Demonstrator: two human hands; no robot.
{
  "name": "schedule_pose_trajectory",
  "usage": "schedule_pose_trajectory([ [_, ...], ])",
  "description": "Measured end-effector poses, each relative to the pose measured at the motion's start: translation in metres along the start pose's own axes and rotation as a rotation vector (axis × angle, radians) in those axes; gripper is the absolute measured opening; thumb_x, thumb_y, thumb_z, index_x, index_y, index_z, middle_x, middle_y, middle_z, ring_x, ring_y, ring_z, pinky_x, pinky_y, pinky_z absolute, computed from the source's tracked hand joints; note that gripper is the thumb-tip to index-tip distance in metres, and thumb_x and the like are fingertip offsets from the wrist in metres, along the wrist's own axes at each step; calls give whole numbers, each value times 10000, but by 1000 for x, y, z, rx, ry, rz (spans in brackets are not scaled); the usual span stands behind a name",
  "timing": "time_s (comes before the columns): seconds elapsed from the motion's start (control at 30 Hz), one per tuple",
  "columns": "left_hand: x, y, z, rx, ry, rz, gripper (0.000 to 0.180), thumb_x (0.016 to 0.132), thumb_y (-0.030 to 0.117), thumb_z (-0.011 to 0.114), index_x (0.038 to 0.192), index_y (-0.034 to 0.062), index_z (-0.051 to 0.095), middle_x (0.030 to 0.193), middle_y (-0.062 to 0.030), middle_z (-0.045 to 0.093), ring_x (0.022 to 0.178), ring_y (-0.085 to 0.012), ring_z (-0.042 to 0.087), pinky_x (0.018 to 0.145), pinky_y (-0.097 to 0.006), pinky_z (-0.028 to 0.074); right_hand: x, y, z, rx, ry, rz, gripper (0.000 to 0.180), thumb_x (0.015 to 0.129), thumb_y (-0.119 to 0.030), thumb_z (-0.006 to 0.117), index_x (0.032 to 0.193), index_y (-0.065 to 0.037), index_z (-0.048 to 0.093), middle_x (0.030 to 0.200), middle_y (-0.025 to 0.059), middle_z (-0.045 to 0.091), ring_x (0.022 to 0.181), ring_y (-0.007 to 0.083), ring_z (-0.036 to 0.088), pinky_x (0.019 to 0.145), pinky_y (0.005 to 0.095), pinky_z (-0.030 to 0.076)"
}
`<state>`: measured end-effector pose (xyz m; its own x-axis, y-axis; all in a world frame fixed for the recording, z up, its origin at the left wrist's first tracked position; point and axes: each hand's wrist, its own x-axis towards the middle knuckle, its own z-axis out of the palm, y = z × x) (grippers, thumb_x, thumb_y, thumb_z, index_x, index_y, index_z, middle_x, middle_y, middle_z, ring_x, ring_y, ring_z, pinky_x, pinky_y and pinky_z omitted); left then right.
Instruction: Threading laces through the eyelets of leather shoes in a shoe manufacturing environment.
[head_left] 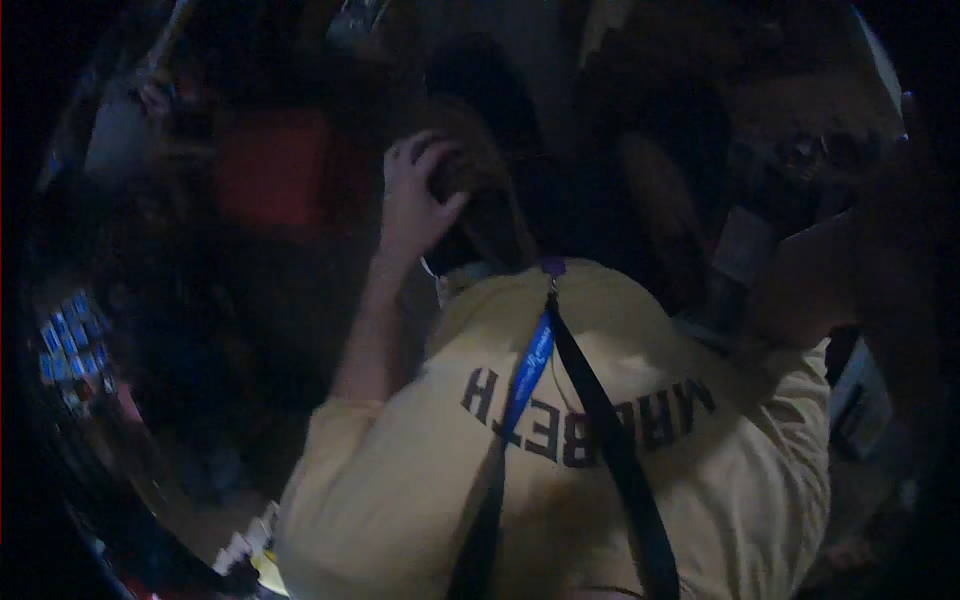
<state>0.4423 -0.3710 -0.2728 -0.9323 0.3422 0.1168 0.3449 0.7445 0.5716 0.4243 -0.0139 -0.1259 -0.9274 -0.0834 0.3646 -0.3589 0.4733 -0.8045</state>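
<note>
Presently, head view, one entry set, dimly lit. Item: your left hand [418, 190], fingers curled and thumb held apart from them, at a dark brown, elongated thing of uncertain material [490, 212]. That thing lies in front of your body, just beyond the hem of your yellow cloth T-shirt [600, 330]; whether your hand is clamped on it or merely resting, you cannot tell here. Item: your right hand, lost in shadow, state not to be told; only the sleeve side shows. Item: a blue-and-black fabric lanyard [535, 355], hanging over the shirt. Item: a red, box-like object [272, 165], left of your left hand, apart from it. Item: small blue-and-white rectangular pieces [72, 340], far left.

Handling, by judgement: weight and slipperiness unclear; presume it moderately stiff. Take hold along its near-left edge, thumb opposing fingers, avoiding a fingertip pinch.
</note>
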Motion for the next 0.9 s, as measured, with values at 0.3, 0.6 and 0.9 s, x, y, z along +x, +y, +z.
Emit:
schedule_pose_trajectory([
  [0.3, -61, -49, -26, 61, 56, 58, 584, 692, 193, 811, 1257, 150, 667, 1407, -100, 561, 1334, -393, 459, 1141, -500, 420, -41, -13, 80, -38, -235, 149, 292, 963, -145, 721, 1222, -12, 688, 1099, 84, 733, 1000, 167, 684, 871, 313, 546],
  [0.6, -104, -65, -27, 16, -1, 143, 542, 704, 208, 809, 1230, 152, 690, 1397, -92, 574, 1321, -393, 466, 1134, -496, 429, -117, -40, 116, -199, -81, 240, 283, 959, -99, 708, 1228, -15, 683, 1131, 89, 722, 1044, 181, 676, 900, 325, 546],
  [0.9, -52, -40, 61, -91, 126, 213, 451, 750, 121, 732, 1200, 152, 721, 1334, -74, 648, 1303, -331, 535, 1138, -455, 429, -130, 12, 138, 110, -266, 117, 499, 972, -320, 733, 1347, -6, 633, 1285, 181, 699, 1175, 304, 672, 1004, 409, 528],
])
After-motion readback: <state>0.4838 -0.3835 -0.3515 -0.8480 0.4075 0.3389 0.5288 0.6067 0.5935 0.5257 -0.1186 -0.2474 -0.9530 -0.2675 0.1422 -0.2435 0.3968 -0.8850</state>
